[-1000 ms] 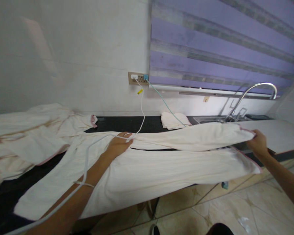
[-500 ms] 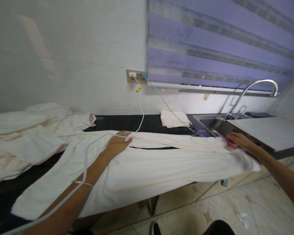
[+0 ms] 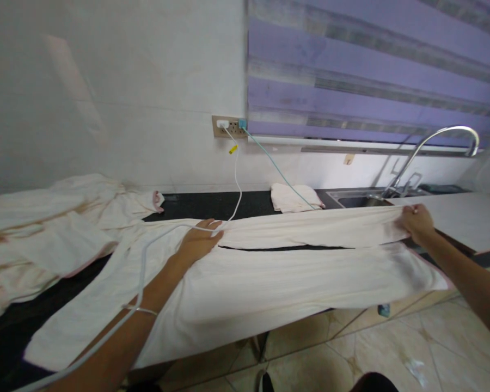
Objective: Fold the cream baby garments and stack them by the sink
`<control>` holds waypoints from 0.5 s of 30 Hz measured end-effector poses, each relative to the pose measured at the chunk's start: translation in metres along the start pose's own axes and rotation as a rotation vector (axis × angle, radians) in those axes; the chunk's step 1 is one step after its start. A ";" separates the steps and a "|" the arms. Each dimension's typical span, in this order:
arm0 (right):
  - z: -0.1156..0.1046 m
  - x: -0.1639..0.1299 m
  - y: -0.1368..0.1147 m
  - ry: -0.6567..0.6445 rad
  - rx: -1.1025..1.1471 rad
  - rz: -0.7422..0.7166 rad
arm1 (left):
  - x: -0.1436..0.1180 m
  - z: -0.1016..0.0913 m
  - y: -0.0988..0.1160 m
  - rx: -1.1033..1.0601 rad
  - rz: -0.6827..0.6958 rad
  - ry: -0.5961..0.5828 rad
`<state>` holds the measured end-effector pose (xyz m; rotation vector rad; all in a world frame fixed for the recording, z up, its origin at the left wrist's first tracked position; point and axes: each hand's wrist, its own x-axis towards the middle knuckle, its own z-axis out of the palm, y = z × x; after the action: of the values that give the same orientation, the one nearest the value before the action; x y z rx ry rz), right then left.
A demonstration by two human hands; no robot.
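Plainly soft and limp, the towel (image 3: 269, 283) drapes over the desk (image 3: 237, 206). Left hand (image 3: 196, 242) presses flat, fingers together; right hand (image 3: 416, 222) pinches its far edge, the best hold.

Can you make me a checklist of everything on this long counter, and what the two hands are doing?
Surface: black countertop along a white wall, mostly covered by cloth.
Job's things: long cream towel spread flat, front edge hanging over the counter; its far strip is folded lengthwise.
Clutter: heap of cream towels at left; small folded towel near the sink.
Hands: left hand pressed flat on the towel; right hand pinching the strip's far end.
Cables: white cable and teal cable run from the wall socket; the white one crosses the left arm.
Surroundings: purple striped blind, curved tap, tiled floor.
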<state>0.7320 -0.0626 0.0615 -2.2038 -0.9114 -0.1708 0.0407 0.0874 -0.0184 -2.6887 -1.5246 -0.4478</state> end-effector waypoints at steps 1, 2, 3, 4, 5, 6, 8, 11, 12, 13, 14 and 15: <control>0.000 0.003 -0.003 0.059 -0.042 0.022 | 0.000 0.001 -0.001 0.004 0.014 -0.004; 0.000 0.005 -0.005 0.099 -0.075 0.040 | 0.000 0.002 -0.003 0.010 0.024 -0.008; 0.000 0.007 -0.008 0.118 -0.098 0.047 | 0.000 0.003 -0.003 0.017 0.030 -0.013; 0.001 0.008 -0.010 0.118 -0.125 0.048 | 0.000 0.005 -0.004 0.026 0.028 -0.022; 0.002 0.009 -0.011 0.102 -0.163 0.048 | 0.001 0.006 -0.004 0.034 0.017 -0.035; 0.003 0.010 -0.012 0.079 -0.214 0.052 | 0.001 0.007 -0.003 0.043 0.003 -0.052; 0.006 0.012 -0.013 0.030 -0.337 0.072 | 0.002 0.007 -0.002 0.059 -0.025 -0.087; 0.011 0.015 -0.010 0.002 -0.474 0.077 | 0.002 0.004 -0.003 0.037 0.006 -0.118; 0.014 0.017 -0.007 0.003 -0.498 0.068 | 0.001 0.001 -0.005 0.010 0.031 -0.114; 0.017 0.018 -0.003 0.002 -0.519 0.057 | 0.000 -0.002 -0.009 -0.023 0.052 -0.097; 0.020 0.021 0.001 0.001 -0.535 0.054 | -0.002 -0.005 -0.014 -0.054 0.069 -0.072; 0.024 0.023 0.008 -0.002 -0.547 0.057 | -0.004 -0.008 -0.019 -0.075 0.073 -0.043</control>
<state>0.7504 -0.0375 0.0487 -2.7259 -0.8734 -0.4333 0.0207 0.0930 -0.0145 -2.8178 -1.4430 -0.4558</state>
